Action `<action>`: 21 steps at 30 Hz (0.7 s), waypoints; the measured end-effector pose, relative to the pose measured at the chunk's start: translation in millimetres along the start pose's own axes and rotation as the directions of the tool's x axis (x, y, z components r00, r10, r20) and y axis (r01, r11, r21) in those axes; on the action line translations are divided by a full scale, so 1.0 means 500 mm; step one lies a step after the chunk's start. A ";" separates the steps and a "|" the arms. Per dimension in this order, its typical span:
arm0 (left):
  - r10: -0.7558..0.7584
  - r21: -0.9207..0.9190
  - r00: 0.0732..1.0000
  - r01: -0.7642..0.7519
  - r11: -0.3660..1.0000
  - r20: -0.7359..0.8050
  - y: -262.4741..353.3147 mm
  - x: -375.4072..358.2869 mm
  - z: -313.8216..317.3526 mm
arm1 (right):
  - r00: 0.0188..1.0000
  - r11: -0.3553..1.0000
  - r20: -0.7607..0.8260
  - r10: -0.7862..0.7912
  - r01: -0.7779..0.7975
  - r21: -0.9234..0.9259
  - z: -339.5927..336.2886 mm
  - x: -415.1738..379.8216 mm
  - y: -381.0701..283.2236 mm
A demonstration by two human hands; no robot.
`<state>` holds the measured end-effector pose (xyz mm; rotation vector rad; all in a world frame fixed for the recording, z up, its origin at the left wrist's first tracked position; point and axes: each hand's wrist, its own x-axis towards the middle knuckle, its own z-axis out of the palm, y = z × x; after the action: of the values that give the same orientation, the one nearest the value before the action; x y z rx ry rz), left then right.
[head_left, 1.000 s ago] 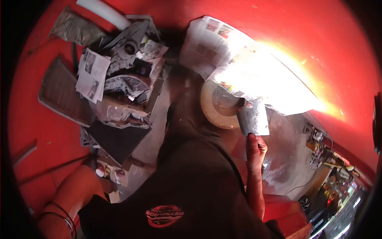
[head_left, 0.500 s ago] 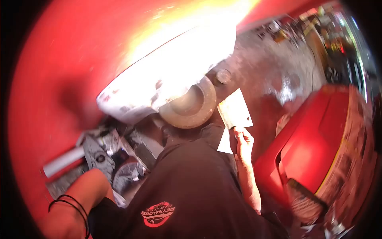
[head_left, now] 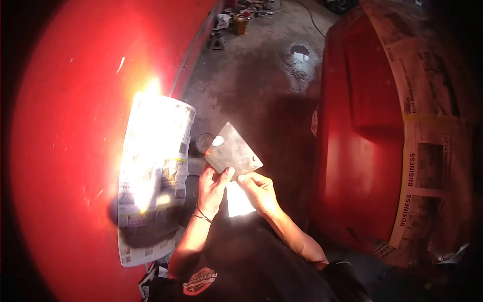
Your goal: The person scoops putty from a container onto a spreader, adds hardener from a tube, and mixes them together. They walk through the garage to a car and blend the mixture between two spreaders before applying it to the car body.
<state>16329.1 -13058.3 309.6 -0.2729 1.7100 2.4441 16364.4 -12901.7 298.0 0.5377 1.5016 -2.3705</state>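
Closest to the camera is the person's black shirt [head_left: 236,267] with a red badge on it. Just above it the two hands meet. The left hand [head_left: 214,186], with a thin band at the wrist, now has its fingers [head_left: 225,175] closed on the near edge of a flat grey metal scraper [head_left: 233,153]. A second ago that hand was down by the person's side and only the right hand held the scraper out. The right hand [head_left: 259,190] still pinches the same near edge, thumb on top, so both hands now hold it. This looks like the person has brought the scraper in close to look at it or clean it, not to work with it on a panel. The scraper is tilted, one corner pointing away, held up over the floor between the two red parts. A small white sheet [head_left: 237,200] shows under the hands; who holds it is hard to tell. The view has swung round too. On the left is a big shiny red car panel [head_left: 65,151] with newspaper [head_left: 151,166] stuck on it and a bright glare. On the right is another red car part [head_left: 362,141] with more taped newspaper [head_left: 427,166]. Between them is the grey concrete floor [head_left: 261,75]. Far away on the floor sit some small cans and clutter [head_left: 236,20].
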 end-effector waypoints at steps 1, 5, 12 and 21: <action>-0.003 -0.017 1.000 0.004 1.000 0.024 -0.001 0.045 0.032 | 0.999 0.999 0.013 -0.031 0.031 -0.014 -0.007 0.025 -0.026; 0.045 -0.204 0.999 -0.044 0.978 0.001 0.026 0.196 0.113 | 0.991 0.975 0.035 -0.131 0.135 -0.175 -0.048 0.083 -0.156; 0.014 -0.216 0.995 0.007 0.976 0.097 0.104 0.444 0.171 | 0.904 0.962 -0.336 -0.264 0.225 -0.152 -0.190 0.200 -0.244; -0.206 0.038 0.815 0.221 0.975 0.542 0.081 0.857 0.324 | 0.780 0.694 -0.624 0.052 0.421 0.584 -0.225 0.439 -0.306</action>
<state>15892.6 -12913.1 302.1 0.2069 1.3151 2.1030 16121.4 -12744.2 277.5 1.5066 0.7418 -3.1178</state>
